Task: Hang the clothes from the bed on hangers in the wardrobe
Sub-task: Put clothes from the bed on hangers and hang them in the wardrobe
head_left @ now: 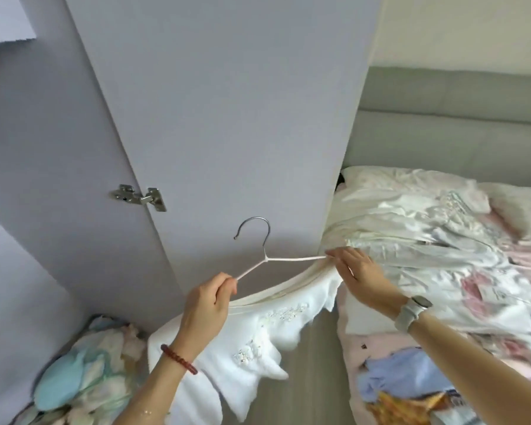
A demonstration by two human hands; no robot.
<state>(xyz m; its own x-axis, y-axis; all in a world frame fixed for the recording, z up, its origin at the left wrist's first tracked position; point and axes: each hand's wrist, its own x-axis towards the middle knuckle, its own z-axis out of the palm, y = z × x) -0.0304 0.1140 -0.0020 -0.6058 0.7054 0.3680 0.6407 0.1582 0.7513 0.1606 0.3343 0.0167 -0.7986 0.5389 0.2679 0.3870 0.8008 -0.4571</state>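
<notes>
Here, nearest to you, your left hand (204, 305) grips the lower left arm of the white hanger (267, 260), fingers curled round the wire where it meets the cloth. The white garment (258, 342), trimmed with a scalloped edge and small beaded patches, hangs below that hand and sags toward the floor (316, 363). Your two hands are apart, one at each end of the hanger. Your right hand (357, 271) reaches across to the right tip, where thumb and forefinger pinch at the tip and the cream edge of the garment; whether they hold the wire, the cloth or both is hard to tell.

You appear to be in the dressing step: one side of the garment seems drawn up along the hanger, the other not yet seated. The next move likely calls for easing the neckline over the right tip, keeping the hanger level so the slippery fabric does not slide off the left side, then lifting the metal hook (253, 228) clear for the rail.

Beyond your hands, the bed (442, 240) on the right carries satin bedding and more clothes, a blue piece (405, 375) among them. The wardrobe door (227, 118) stands open just behind the hook, its hinge (140, 197) showing; the rail is out of view. A heap of soft toys or linen (83, 372) lies at lower left.
</notes>
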